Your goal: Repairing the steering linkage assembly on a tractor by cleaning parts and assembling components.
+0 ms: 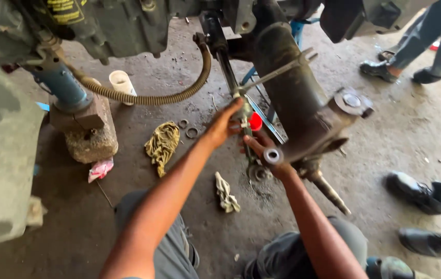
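**Two hands on a rod under a propped vehicle**

Nearest: both forearms reach forward from the knees, person crouched low on the stained concrete floor (127,227), likely to get at parts hanging beneath the chassis.

Right hand (267,155): fingers wrapped shut round the lower end of a thin greasy rod (243,126); a short metal sleeve (272,155) shows at the knuckles. Seems to steady the rod from below.

Left hand (225,124): just above the right, fingers narrow and closed on the same rod near its upper clamp, thumb side up. The two grips stacked suggest one braces while the other works.

Just right of the fingers: a heavy dark cylinder housing (287,98) slanting down to a flanged end and a stub shaft (329,191).

Left of the fingers, on the floor: a pale rag (226,194), a yellow rag (162,144), two loose rings (188,128).

Further left: a corrugated hose (153,98) sagging; a blue jack (63,88) on a stone block (91,139), holding the vehicle up; a white cup (122,85).

Far right: other people's boots (411,191), standing apart.
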